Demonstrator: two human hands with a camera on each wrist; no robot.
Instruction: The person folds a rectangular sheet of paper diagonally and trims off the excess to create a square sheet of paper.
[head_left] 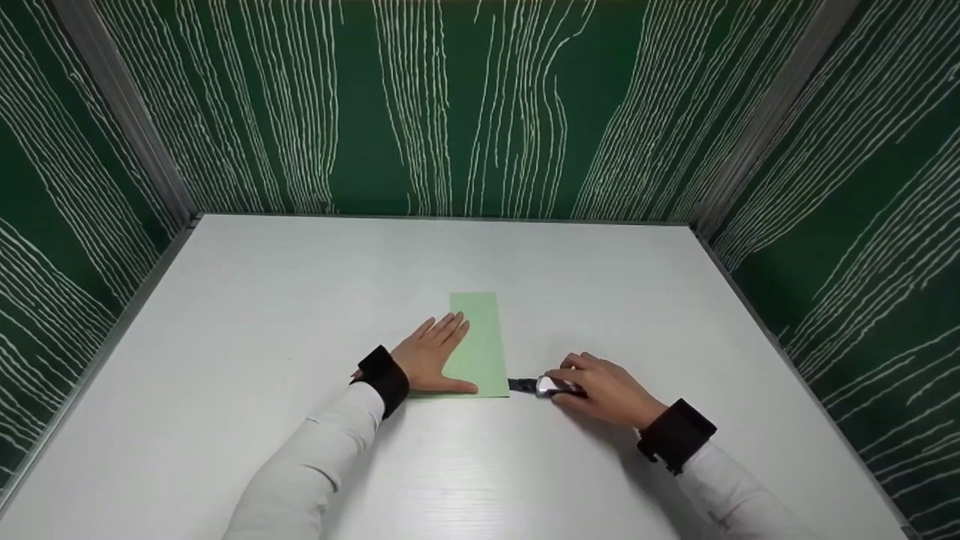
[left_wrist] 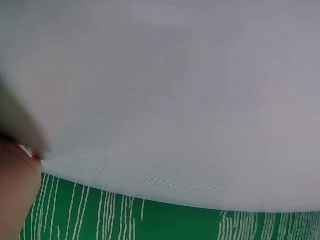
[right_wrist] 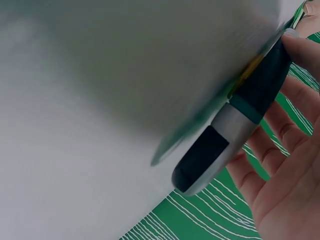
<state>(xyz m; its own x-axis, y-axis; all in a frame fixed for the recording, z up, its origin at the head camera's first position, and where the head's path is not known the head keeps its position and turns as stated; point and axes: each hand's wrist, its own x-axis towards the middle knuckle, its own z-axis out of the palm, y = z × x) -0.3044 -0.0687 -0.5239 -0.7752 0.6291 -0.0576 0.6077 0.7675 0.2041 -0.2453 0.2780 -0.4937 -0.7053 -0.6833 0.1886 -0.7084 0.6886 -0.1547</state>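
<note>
A green sheet of paper (head_left: 484,352) lies upright on the white table, its lower right corner near the tool's tip. My left hand (head_left: 435,356) rests flat on its left side, fingers spread and thumb along the bottom edge. Only a blurred part of the left hand (left_wrist: 17,185) shows at the left wrist view's edge. My right hand (head_left: 604,386) grips a black-and-silver tool, apparently a stapler (head_left: 551,386), its narrow dark end at the paper's corner. In the right wrist view, the fingers lie along the stapler (right_wrist: 240,122).
The white table (head_left: 300,285) stretches around the paper on all sides. Green walls with wavy white lines (head_left: 487,112) rise behind it and at both sides, with grey posts (head_left: 772,112) at the corners. Black bands (head_left: 677,435) circle both wrists.
</note>
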